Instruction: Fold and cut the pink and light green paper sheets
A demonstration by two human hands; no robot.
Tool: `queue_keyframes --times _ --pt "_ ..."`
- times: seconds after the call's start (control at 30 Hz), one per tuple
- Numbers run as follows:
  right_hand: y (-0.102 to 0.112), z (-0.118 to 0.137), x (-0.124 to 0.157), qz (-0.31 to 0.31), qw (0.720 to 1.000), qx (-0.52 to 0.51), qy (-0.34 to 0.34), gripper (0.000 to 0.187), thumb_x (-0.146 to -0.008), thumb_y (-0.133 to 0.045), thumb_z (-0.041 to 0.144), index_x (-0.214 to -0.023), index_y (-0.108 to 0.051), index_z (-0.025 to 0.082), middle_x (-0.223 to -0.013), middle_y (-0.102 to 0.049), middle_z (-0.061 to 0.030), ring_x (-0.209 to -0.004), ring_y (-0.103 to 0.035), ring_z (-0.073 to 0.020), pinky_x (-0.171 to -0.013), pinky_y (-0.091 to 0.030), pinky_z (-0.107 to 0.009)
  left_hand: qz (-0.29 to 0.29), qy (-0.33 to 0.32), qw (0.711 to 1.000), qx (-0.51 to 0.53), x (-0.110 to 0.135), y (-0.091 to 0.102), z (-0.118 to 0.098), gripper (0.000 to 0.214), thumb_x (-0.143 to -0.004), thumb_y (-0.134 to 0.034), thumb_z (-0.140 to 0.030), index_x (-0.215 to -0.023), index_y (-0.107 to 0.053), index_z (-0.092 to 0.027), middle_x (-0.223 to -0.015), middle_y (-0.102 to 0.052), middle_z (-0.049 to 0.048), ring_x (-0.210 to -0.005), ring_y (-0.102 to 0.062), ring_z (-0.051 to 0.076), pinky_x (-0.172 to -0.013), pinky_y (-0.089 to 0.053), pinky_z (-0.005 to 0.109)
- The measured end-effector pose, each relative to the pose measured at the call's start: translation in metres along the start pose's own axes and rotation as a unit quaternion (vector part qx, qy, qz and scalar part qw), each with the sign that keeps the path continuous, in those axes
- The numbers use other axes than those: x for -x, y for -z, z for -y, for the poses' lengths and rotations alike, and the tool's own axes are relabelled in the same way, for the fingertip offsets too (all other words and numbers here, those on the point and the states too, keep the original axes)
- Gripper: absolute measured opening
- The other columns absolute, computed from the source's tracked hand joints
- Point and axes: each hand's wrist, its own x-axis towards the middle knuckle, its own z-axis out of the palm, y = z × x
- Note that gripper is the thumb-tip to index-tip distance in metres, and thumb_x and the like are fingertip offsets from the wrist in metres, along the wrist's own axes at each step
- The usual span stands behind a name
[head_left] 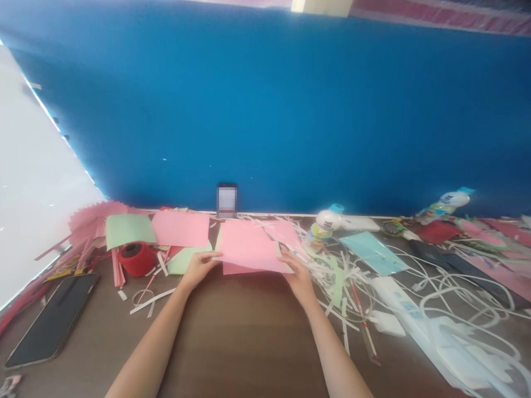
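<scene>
Between my two hands is a pink sheet of paper [249,246], with pale green paper showing at its edges. My left hand [201,269] grips its left edge, thumb and fingers pressed together. At the right edge my right hand [297,273] holds the sheet in the same way. Another pink sheet [181,229] and a green sheet [130,230] lie to the left. A red roll [137,258] stands below the green one. More pink paper [286,233] shows just behind my right hand.
White paper strips [340,276] heap on the right, beside a bottle with a blue cap [326,224]. Further right lie a power strip [409,312] and tangled white cables [468,293]. A phone [53,318] rests at the left. A blue panel [265,110] rises behind the table.
</scene>
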Motion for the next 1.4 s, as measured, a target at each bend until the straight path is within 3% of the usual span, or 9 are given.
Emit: queue_keyframes --times 0.13,0.27,0.5,0.67,0.77,0.93,1.03,1.17,1.4 --pt "-0.002 0.001 -0.002 -0.03 0.999 0.0 -0.028 0.016 -0.073 -0.06 0.035 -0.078 -0.067 0.022 -0.122 -0.052 -0.008 -0.114 -0.047 -0.0248 -0.097 -0.036 -0.045 0.017 0.03 0.998 0.058 -0.001 0.001 -0.002 0.033 -0.062 -0.068 -0.032 -0.092 -0.068 -0.019 -0.098 -0.066 0.0079 -0.096 -0.059 0.027 -0.091 -0.042 0.042" --pt "-0.004 -0.002 -0.003 -0.047 0.997 -0.029 -0.044 0.019 -0.072 -0.062 0.037 -0.079 -0.067 0.02 -0.124 -0.051 -0.0085 -0.117 -0.044 -0.0253 -0.097 -0.035 -0.045 0.013 0.042 0.993 0.109 -0.002 -0.001 -0.002 0.026 -0.063 -0.068 -0.036 -0.079 -0.07 -0.015 -0.088 -0.068 0.0092 -0.086 -0.062 0.026 -0.084 -0.047 0.04" --pt "-0.007 -0.003 -0.003 -0.042 0.992 -0.105 -0.048 0.017 -0.076 -0.058 0.035 -0.08 -0.064 0.02 -0.128 -0.047 -0.0096 -0.12 -0.039 -0.0262 -0.092 -0.04 -0.046 -0.017 0.001 0.998 0.063 -0.002 -0.003 0.001 0.019 -0.062 -0.068 -0.033 -0.073 -0.07 -0.017 -0.087 -0.068 0.0077 -0.087 -0.061 0.024 -0.085 -0.045 0.038" --pt "-0.002 0.001 -0.001 -0.036 0.998 0.056 0.011 0.018 -0.07 -0.063 0.036 -0.081 -0.064 0.021 -0.125 -0.049 -0.0089 -0.112 -0.048 -0.0267 -0.092 -0.039 -0.046 -0.012 -0.012 0.999 0.034 -0.005 -0.003 0.005 0.018 -0.062 -0.066 -0.028 -0.078 -0.07 -0.02 -0.092 -0.067 0.0074 -0.091 -0.059 0.024 -0.09 -0.041 0.04" --pt "-0.001 0.001 0.0 -0.022 0.979 0.196 0.053 0.014 -0.073 -0.059 0.034 -0.076 -0.065 0.021 -0.112 -0.057 -0.0083 -0.104 -0.052 -0.0254 -0.092 -0.038 -0.045 0.02 -0.075 0.997 -0.007 -0.005 -0.007 0.008 0.017 -0.063 -0.065 -0.026 -0.079 -0.069 -0.021 -0.112 -0.058 0.0084 -0.107 -0.052 0.025 -0.097 -0.036 0.041" --pt "-0.007 -0.001 0.004 0.091 0.948 0.29 0.096 0.017 -0.081 -0.048 0.027 -0.074 -0.063 0.023 -0.079 -0.064 -0.0041 -0.081 -0.058 -0.0219 -0.079 -0.044 -0.042 -0.023 -0.155 0.986 -0.051 0.003 -0.014 0.004 0.025 -0.061 -0.068 -0.022 -0.085 -0.067 -0.021 -0.133 -0.038 0.0088 -0.129 -0.022 0.029 -0.106 -0.016 0.045" --pt "-0.012 0.001 0.005 0.101 0.936 0.313 0.122 0.017 -0.081 -0.047 0.025 -0.085 -0.063 0.023 -0.09 -0.063 -0.0053 -0.088 -0.057 -0.0222 -0.081 -0.043 -0.041 0.042 -0.143 0.988 -0.038 0.007 -0.016 0.002 0.015 -0.063 -0.066 -0.022 -0.078 -0.068 -0.024 -0.122 -0.051 0.0079 -0.124 -0.033 0.028 -0.105 -0.019 0.046" --pt "-0.011 0.004 0.005 0.05 0.92 0.354 0.161 0.026 -0.078 -0.046 0.021 -0.101 -0.06 0.023 -0.114 -0.055 -0.0067 -0.11 -0.047 -0.0246 -0.092 -0.035 -0.045 0.13 -0.122 0.983 -0.041 0.008 -0.015 0.007 0.014 -0.068 -0.059 -0.021 -0.076 -0.069 -0.025 -0.095 -0.066 0.0056 -0.102 -0.055 0.024 -0.1 -0.032 0.043" --pt "0.0 0.002 0.005 0.076 0.885 0.43 0.164 0.024 -0.08 -0.042 0.014 -0.082 -0.063 0.025 -0.081 -0.066 -0.0008 -0.079 -0.058 -0.0195 -0.093 -0.029 -0.048 0.063 -0.236 0.96 -0.134 0.007 -0.012 0.008 0.026 -0.07 -0.057 -0.018 -0.094 -0.067 -0.025 -0.101 -0.065 0.006 -0.104 -0.054 0.024 -0.094 -0.038 0.042"
